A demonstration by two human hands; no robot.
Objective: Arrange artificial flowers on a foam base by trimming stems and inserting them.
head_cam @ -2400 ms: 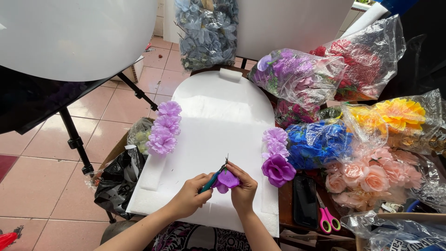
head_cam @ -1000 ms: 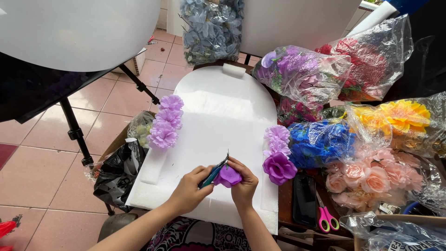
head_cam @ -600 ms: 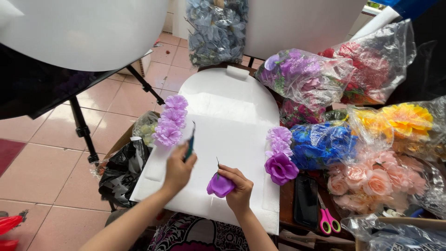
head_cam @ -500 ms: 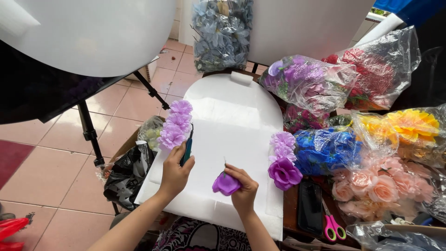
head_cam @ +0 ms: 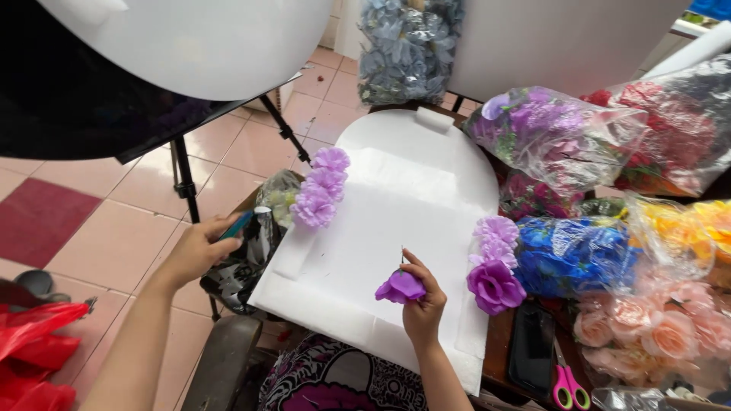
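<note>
Purple flower (head_cam: 399,287) pinched in my right hand (head_cam: 423,298); teal tool (head_cam: 236,225) gripped in my left hand (head_cam: 199,246), well apart.

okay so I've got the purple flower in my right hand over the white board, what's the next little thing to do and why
Probably set the purple flower down beside the row of purple flowers at the white board's right edge. Your right hand holds it over bare board close to that row, its short stem pointing up. Your left hand is off past the board's left edge with a teal tool.
</note>
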